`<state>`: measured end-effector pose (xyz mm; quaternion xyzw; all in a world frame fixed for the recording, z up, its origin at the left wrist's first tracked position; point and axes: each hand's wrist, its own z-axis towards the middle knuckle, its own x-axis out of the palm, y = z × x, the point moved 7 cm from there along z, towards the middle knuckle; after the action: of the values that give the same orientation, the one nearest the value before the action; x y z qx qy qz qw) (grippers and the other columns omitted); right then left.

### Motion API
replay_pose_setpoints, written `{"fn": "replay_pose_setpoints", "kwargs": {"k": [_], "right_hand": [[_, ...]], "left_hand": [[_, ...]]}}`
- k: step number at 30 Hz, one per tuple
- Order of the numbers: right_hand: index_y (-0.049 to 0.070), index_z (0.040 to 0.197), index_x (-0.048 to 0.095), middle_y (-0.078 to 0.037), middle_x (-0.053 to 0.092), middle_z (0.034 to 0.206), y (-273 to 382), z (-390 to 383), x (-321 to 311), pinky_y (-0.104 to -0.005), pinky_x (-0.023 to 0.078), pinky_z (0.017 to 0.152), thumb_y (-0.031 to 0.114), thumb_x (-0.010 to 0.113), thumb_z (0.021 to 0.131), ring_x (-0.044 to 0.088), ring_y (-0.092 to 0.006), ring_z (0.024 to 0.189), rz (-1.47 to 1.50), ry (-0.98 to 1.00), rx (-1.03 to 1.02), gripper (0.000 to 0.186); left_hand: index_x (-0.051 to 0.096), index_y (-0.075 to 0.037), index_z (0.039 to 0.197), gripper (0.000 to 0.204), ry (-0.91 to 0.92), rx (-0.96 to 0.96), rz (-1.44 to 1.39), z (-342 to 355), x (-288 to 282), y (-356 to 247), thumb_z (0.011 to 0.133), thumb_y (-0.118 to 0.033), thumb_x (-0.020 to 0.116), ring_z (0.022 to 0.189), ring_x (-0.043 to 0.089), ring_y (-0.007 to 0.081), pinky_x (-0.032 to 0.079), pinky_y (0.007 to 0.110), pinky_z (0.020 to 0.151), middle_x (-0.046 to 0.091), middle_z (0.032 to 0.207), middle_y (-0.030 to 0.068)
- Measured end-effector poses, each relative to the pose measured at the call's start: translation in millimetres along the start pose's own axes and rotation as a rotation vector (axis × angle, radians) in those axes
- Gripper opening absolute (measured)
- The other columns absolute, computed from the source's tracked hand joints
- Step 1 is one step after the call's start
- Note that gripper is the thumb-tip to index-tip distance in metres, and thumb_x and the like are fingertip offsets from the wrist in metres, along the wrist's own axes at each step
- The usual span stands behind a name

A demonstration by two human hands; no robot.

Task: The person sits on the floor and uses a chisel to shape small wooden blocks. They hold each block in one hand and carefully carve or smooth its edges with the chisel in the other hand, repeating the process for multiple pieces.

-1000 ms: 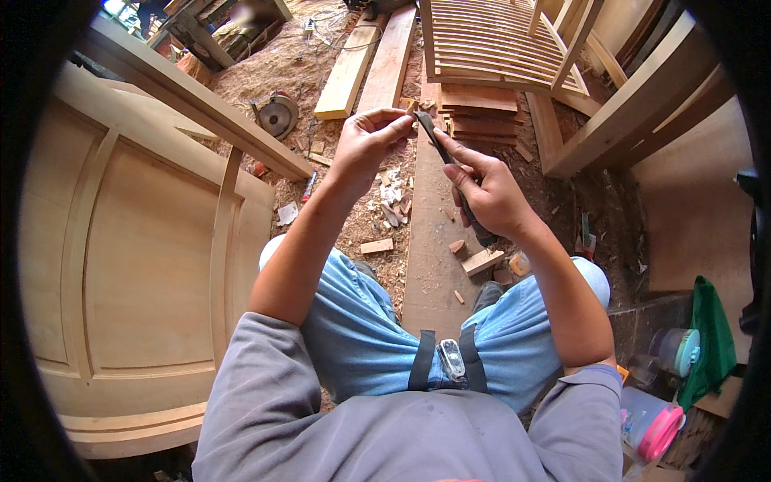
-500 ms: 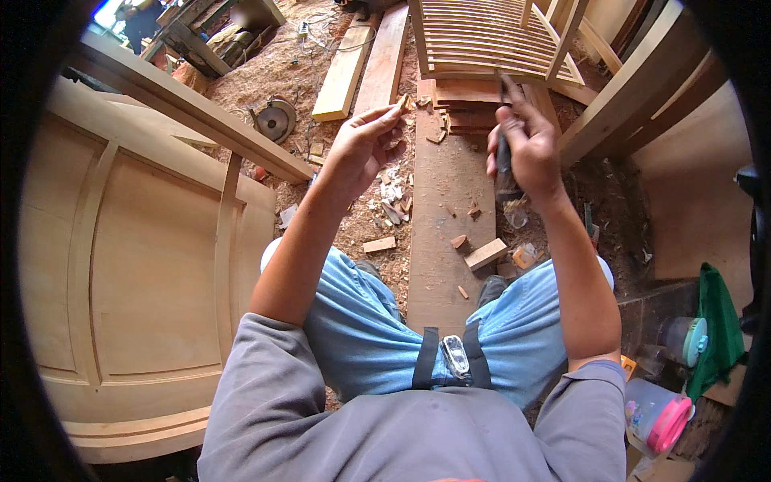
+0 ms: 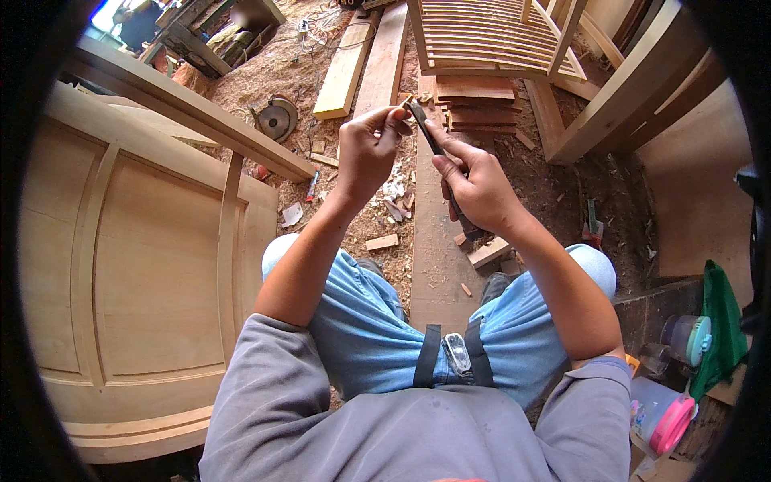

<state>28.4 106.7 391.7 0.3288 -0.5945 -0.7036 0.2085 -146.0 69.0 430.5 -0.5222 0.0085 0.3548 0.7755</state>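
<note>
In front of me, my left hand is closed in a pinch on a small wood piece, only part of which shows past the fingertips. My right hand grips a dark chisel, its forefinger stretched along the tool. The chisel slants up and to the left, and its tip meets the wood piece at my left fingertips. Below the hands runs a long wooden board strewn with chips. An offcut block lies on it, near the butt of the chisel.
A panelled wooden door stands at my left. A circular saw rests on the shavings-covered floor near two planks. Ahead are stacked boards and a slatted wooden frame. Plastic tubs sit at lower right.
My right hand has swung left and slightly down, bringing the chisel tip to the wood piece. My left hand has barely moved and keeps its pinch.
</note>
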Motion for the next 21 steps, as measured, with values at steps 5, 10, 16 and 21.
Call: {"fn": "replay_pose_setpoints", "kwargs": {"k": [5, 10, 16, 21], "right_hand": [[0.014, 0.154, 0.05, -0.008, 0.063, 0.064, 17.1, 14.0, -3.2, -0.0339, 0.046, 0.05, 0.016, 0.054, 0.106, 0.056, -0.012, 0.051, -0.091, -0.176, 0.012, 0.048], [0.002, 0.15, 0.044, -0.004, 0.058, 0.065, 17.2, 20.8, -86.9, -0.0321, 0.051, 0.041, 0.019, 0.046, 0.111, 0.057, -0.0147, 0.045, 0.256, -0.653, -0.063, 0.043], [0.011, 0.16, 0.037, -0.003, 0.057, 0.065, 0.5, 11.9, -41.3, -0.0309, 0.05, 0.044, 0.017, 0.052, 0.108, 0.054, -0.011, 0.048, 0.246, -0.044, -0.11, 0.054], [0.016, 0.159, 0.041, 0.002, 0.052, 0.065, 14.2, 2.6, 5.7, -0.027, 0.047, 0.046, 0.013, 0.054, 0.107, 0.048, -0.0065, 0.05, 0.019, 0.043, 0.149, 0.053]], "left_hand": [[0.078, 0.0, 0.101, 0.019, 0.053, 0.04, 0.167, 1.9, 2.8, -11.7, 0.101, -0.013, 0.065, 0.064, 0.068, 0.0094, 0.053, 0.027, 0.059, 0.076, 0.075, 0.0054], [0.077, 0.003, 0.103, 0.026, 0.218, -0.145, -0.123, -9.1, 16.6, -4.8, 0.105, -0.018, 0.062, 0.078, 0.07, 0.0101, 0.055, 0.027, 0.072, 0.077, 0.087, 0.0072], [0.078, 0.001, 0.102, 0.028, 0.109, -0.332, -0.31, 0.3, 2.5, 17.0, 0.106, -0.019, 0.058, 0.071, 0.066, 0.0076, 0.052, 0.023, 0.064, 0.075, 0.081, 0.0048], [0.078, 0.001, 0.104, 0.028, 0.031, -0.324, -0.311, 4.5, -1.7, 21.7, 0.106, -0.021, 0.06, 0.067, 0.064, 0.0063, 0.051, 0.022, 0.061, 0.076, 0.083, 0.005]]}}
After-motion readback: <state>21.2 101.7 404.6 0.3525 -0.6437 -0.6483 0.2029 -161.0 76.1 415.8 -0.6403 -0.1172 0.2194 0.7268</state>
